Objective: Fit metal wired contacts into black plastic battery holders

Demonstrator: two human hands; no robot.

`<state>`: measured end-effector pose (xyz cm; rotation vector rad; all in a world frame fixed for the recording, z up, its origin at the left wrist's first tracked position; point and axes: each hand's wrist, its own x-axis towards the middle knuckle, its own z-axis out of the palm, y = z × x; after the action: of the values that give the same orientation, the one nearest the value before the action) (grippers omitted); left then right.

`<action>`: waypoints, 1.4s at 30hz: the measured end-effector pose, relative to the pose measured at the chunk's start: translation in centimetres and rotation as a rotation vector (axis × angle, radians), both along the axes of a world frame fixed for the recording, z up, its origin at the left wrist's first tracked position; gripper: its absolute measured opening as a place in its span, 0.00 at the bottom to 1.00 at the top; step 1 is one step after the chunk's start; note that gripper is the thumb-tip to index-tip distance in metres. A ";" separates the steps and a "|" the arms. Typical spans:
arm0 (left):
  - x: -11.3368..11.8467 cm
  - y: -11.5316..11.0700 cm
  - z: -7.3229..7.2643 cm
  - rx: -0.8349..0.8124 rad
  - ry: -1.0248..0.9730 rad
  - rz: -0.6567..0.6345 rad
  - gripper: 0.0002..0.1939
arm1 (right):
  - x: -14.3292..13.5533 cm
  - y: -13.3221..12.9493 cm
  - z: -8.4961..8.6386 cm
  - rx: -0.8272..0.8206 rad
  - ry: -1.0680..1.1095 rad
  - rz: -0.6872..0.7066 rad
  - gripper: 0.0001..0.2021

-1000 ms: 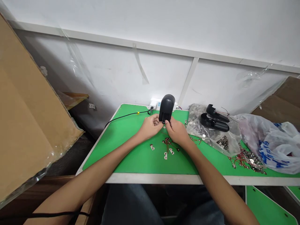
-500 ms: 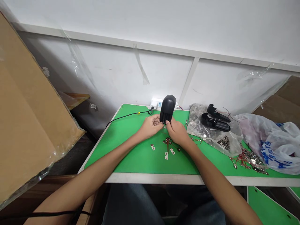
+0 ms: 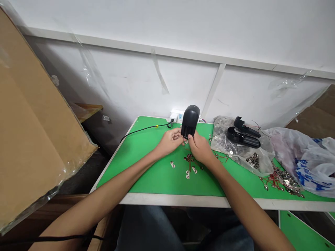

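A black rounded plastic housing [image 3: 191, 120] stands upright between my hands, its open slotted end at the bottom. My right hand [image 3: 200, 146] grips its lower right side, with the thumb on the lower edge. My left hand [image 3: 171, 141] is at the lower left edge, fingers curled and pressed together; whatever they pinch is too small to make out. Below the hands, on the green tabletop [image 3: 154, 177], lie small metal contact plates [image 3: 187, 174] and a little cluster of contacts with red wires [image 3: 189, 159].
On the right, a clear bag [image 3: 222, 139] of metal parts has black housings [image 3: 243, 137] on it. Beyond are a pile of wired contacts [image 3: 286, 181] and a white-blue plastic bag [image 3: 309, 160]. A black cable [image 3: 141, 129] runs to a plug at the back. Cardboard [image 3: 34, 132] stands left.
The whole view has shifted slightly, so things appear a little further right. The housing is turned slightly in my hands, and both hands keep nearly the same hold.
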<state>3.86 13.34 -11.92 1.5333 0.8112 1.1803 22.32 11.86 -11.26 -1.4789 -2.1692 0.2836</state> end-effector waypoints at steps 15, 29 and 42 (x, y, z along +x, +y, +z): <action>1.0 -1.2 0.1 0.016 -0.014 -0.052 0.19 | 1.3 1.1 -0.4 -0.073 0.316 0.197 0.13; 1.1 -0.9 -0.2 -0.015 -0.051 -0.046 0.22 | 1.1 1.3 -0.7 -0.091 0.397 0.218 0.11; 1.0 0.0 0.2 -0.097 -0.147 0.042 0.25 | 1.9 0.6 1.7 -0.313 0.459 0.314 0.22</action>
<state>4.84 13.36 -11.74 1.3403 0.7940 1.2509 24.20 12.50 -9.55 -1.0716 -2.0220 1.0060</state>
